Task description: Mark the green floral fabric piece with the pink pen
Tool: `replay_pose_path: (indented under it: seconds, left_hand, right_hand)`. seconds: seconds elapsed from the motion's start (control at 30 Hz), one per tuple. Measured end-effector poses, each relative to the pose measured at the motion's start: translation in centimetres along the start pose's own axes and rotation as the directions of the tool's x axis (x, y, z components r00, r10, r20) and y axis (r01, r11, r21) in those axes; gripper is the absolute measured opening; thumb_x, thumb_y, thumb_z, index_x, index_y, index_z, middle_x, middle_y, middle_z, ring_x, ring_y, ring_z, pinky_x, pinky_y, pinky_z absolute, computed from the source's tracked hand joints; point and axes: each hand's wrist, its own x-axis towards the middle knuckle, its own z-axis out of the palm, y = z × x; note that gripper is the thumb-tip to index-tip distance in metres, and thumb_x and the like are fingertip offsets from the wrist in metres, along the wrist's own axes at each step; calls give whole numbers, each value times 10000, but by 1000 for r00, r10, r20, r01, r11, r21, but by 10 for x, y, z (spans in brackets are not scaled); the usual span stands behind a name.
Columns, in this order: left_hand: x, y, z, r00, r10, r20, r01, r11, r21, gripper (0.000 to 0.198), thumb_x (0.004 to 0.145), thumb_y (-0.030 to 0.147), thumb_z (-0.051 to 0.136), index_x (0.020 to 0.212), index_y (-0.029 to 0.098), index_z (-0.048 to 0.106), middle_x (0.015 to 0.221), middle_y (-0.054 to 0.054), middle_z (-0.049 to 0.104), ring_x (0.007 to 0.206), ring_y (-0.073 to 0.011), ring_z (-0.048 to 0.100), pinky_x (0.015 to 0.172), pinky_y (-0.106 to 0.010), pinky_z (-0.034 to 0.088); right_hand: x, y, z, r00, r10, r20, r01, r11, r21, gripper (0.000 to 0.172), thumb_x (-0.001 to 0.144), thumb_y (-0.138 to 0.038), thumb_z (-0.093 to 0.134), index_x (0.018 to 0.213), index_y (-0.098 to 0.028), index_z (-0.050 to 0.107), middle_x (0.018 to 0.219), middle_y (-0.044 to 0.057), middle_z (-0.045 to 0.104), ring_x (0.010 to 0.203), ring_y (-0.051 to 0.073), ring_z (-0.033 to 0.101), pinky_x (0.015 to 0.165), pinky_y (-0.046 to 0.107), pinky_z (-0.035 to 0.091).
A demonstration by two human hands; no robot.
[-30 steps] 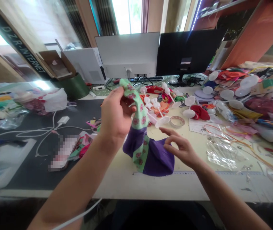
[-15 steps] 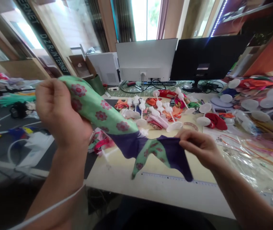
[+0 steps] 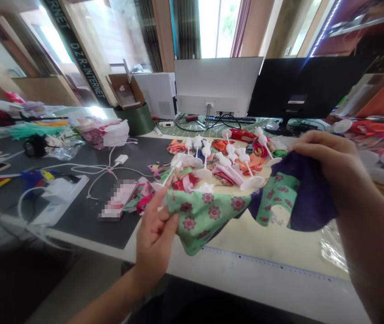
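Note:
Stretched between my hands above the table is a piece of doll-sized fabric clothing (image 3: 208,211), mint green with pink flowers and dark purple parts. My left hand (image 3: 156,234) pinches the green flowered end between thumb and fingers. At the other end, my right hand (image 3: 333,162) grips the purple part from above, with its fingertips partly hidden by the cloth. The middle of the garment sags and narrows where green meets purple. Just beyond it lie several small white doll mannequins (image 3: 205,157) on round bases, amid coloured cloth pieces.
A white monitor (image 3: 217,83) and a black monitor (image 3: 293,85) stand at the back. On the left are a power strip (image 3: 60,198), white cables and a pink box-like item (image 3: 118,200). A ruler strip (image 3: 262,263) runs along the front edge. More fabric (image 3: 381,130) is piled at right.
My left hand has come down and to the right, still on the green end. My right hand has risen and moved right with the purple end. The view has shifted slightly left.

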Motion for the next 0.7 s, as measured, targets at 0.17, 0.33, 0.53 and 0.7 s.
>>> replay_pose_path:
  seconds: [0.17,0.33,0.53,0.7]
  left_hand:
    - [-27,-38,20,995,-73,-66,81,988,133,507,902,314,524,1392,271,400,1243,-78,626,1100,-230,622,929,-374,535]
    - [-47,-55,21,949,-254,186,201,943,264,573,889,290,513,1437,228,358,1227,-115,629,1066,-231,637,894,-368,551]
    - [-42,-60,-16,912,-205,356,-52,803,594,319,887,282,499,1164,182,623,969,-98,695,790,-192,662,718,-324,574]
    - [-10,-76,-34,862,30,505,-462,453,762,401,858,293,549,1234,156,584,1233,-144,594,1131,-307,543,965,-484,462]
  right_hand:
    - [65,-1,71,983,-135,127,179,866,-467,172,787,-202,561,643,-107,569,579,-33,478,586,64,468,598,242,339]
    - [60,13,142,890,-286,355,431,781,-452,79,767,-120,565,693,-146,568,866,55,618,821,167,543,751,303,400]
    - [-40,50,117,833,-237,500,449,817,-362,90,801,-164,524,729,-189,572,719,6,614,630,119,540,591,246,407]
    - [-115,78,90,747,-209,631,481,825,-296,138,871,-176,459,793,-185,572,834,64,648,751,169,595,667,298,481]
